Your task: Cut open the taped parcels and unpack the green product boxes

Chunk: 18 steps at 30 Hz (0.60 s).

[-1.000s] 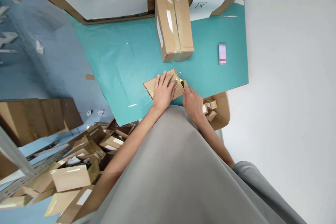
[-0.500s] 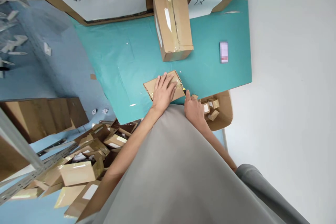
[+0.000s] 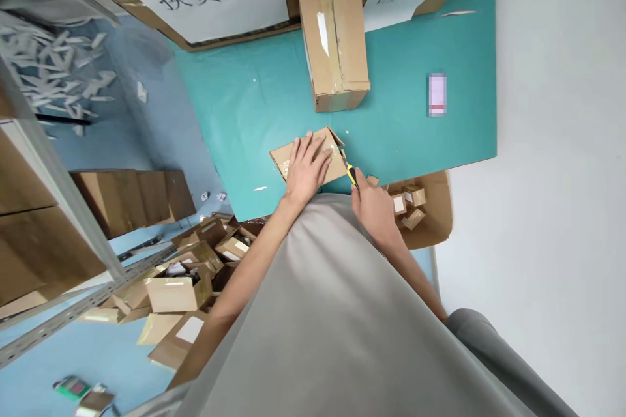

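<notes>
Right hand [image 3: 373, 206] grips the cutter [image 3: 352, 174]; left hand [image 3: 304, 174], fingers spread, steadies the carton [image 3: 336, 168]. The end flap [image 3: 337, 136] now lifts, indicating a severed seam.

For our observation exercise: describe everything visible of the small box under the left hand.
The small box, flat and apparently brown cardboard with shiny tape, lies slanted on the green table. The left hand rests across its top. At its right end a flap juts out, near the cutter in the right hand.
</notes>
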Available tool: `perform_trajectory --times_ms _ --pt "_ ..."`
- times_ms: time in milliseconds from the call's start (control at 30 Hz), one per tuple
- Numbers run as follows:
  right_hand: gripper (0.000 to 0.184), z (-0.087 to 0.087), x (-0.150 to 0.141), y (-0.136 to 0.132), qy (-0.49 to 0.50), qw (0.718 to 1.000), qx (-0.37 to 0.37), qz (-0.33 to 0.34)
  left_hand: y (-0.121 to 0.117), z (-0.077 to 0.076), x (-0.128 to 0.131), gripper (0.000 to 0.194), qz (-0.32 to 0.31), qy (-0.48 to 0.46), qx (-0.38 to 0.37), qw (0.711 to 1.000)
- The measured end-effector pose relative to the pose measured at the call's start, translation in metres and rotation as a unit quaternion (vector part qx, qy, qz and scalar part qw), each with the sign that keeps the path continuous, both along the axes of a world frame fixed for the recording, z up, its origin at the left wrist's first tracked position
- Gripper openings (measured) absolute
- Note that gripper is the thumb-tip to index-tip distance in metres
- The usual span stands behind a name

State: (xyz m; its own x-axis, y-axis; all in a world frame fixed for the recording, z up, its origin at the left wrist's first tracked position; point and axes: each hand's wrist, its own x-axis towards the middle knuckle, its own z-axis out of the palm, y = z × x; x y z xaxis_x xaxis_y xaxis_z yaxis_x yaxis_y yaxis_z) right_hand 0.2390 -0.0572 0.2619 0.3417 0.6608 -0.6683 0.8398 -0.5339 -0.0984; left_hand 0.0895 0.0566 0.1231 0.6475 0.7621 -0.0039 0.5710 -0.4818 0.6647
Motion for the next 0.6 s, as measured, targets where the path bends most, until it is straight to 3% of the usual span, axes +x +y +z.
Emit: perform_trajectory --times_ms 100,200,333,400,500,600 --pt "0.064 -0.018 0.026 -0.014 -0.006 0.994 0.104 -0.018 -0.007 0.002 -0.011 0.05 0.064 0.01 0.025 0.998" --pt "0.066 -0.069 0.062 -0.011 -0.038 0.977 0.2 -0.066 -0.015 -0.002 -0.03 0.065 0.168 0.035 0.051 0.984" --pt "0.066 -0.155 0.106 0.013 -0.065 0.979 0.156 -0.117 -0.023 -0.014 -0.058 0.089 0.261 0.05 0.017 0.964" --pt "0.068 -0.187 0.122 0.022 -0.068 0.981 0.126 -0.128 -0.027 -0.019 -0.071 0.092 0.297 0.03 -0.008 0.954" --pt "0.07 -0.213 0.136 0.027 -0.067 0.984 0.102 -0.128 -0.032 -0.023 -0.089 0.084 0.343 0.019 -0.011 0.939" --pt "0.071 -0.221 0.135 0.031 -0.076 0.983 0.129 -0.107 -0.036 -0.029 -0.107 0.073 0.376 0.037 0.002 0.926"
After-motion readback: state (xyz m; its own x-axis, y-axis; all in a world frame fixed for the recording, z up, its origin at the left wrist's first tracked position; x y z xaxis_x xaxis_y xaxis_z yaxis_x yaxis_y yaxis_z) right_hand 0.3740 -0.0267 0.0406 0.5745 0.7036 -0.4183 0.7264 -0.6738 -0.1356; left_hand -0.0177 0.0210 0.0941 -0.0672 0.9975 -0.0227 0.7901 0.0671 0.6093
